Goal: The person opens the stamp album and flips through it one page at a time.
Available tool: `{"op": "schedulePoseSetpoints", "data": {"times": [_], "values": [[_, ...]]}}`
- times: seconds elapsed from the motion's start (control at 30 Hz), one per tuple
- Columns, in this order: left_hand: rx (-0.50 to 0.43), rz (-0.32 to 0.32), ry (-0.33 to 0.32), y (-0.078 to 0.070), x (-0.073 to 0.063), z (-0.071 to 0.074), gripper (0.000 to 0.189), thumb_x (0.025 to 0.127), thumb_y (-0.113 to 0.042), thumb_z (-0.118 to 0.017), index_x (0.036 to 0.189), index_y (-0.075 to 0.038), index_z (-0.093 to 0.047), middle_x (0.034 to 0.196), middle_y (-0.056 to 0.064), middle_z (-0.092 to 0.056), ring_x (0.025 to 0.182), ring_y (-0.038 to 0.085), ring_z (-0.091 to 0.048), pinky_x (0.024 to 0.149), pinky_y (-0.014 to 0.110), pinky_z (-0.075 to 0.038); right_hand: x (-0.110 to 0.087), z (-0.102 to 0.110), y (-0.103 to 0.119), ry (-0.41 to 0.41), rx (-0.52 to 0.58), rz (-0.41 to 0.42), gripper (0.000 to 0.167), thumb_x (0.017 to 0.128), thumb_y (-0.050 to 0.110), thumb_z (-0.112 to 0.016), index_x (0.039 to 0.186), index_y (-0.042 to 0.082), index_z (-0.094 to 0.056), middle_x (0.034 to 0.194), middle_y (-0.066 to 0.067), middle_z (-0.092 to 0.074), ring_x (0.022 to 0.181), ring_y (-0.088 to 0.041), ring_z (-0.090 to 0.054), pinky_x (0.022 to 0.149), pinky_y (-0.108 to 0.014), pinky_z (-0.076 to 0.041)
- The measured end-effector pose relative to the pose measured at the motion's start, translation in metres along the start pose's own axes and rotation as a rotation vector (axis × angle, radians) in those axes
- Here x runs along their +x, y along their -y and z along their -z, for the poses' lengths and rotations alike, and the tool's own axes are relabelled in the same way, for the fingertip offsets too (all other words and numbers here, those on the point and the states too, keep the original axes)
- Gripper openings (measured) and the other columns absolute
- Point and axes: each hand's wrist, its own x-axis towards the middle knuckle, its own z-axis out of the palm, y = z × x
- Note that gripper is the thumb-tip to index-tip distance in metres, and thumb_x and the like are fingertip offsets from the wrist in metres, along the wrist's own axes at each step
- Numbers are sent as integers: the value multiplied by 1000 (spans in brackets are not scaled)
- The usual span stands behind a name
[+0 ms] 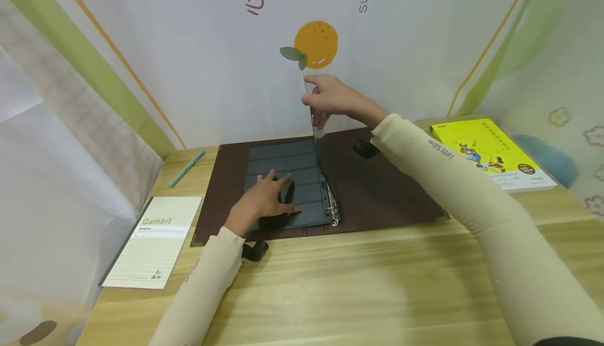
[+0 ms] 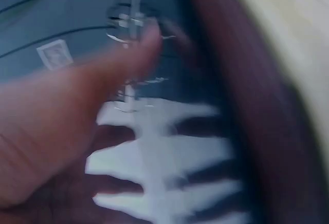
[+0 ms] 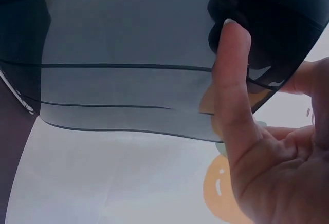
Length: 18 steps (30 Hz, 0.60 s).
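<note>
A dark brown ring-bound stamp album (image 1: 387,194) lies spread on the wooden table. My right hand (image 1: 330,97) pinches the outer edge of one dark pocket page (image 3: 128,23), which stands almost upright above the metal rings (image 1: 332,207). In the right wrist view, the thumb (image 3: 234,80) presses one face of that page, with other fingers behind it. Over the left-hand pocket page (image 1: 283,152), my left hand (image 1: 264,196) rests with fingers spread. The left wrist view is blurred; it shows a small pale stamp (image 2: 55,54) in a pocket near the thumb.
To the album's left lie a lined Gambit notebook (image 1: 153,241) and a teal pen (image 1: 186,169). A yellow book (image 1: 491,149) sits at the table's right rear. Behind the table hangs a white curtain (image 1: 212,73) printed with oranges.
</note>
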Motion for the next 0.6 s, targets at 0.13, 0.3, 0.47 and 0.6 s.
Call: {"op": "schedulePoseSetpoints", "data": {"times": [0.13, 0.3, 0.47, 0.6], "values": [[-315, -49, -208, -12, -17, 35, 73, 101, -50, -56, 161, -18, -29, 148, 22, -52, 118, 44, -65, 97, 54, -54, 3, -7, 5, 8, -31, -14, 73, 102, 24, -49, 163, 6, -13, 75, -9, -71, 62, -26, -75, 68, -36, -62], [-786, -113, -226, -50, -36, 87, 73, 100, -57, -53, 160, -24, -30, 151, 7, -53, 99, 26, -75, 86, 42, -61, 6, -10, 12, -22, -103, -2, 73, 101, 23, -50, 162, 4, -16, 65, -3, -67, 55, -17, -71, 64, -30, -60], [-676, -106, -198, -74, -37, 104, 73, 98, -37, -66, 159, -16, -32, 115, 12, -73, 68, 18, -72, 65, 28, -57, 3, -14, 13, -12, -189, 45, 72, 103, 30, -51, 162, 3, -18, 59, 0, -65, 54, -17, -70, 63, -27, -58], [-588, -51, -242, -74, -35, 103, 70, 95, -16, -68, 157, -13, -37, 98, 14, -75, 50, 13, -50, 54, 27, -39, -3, -13, 8, -1, -211, 73, 72, 106, 40, -49, 162, 5, -20, 65, -4, -69, 58, -19, -72, 69, -32, -60]]}}
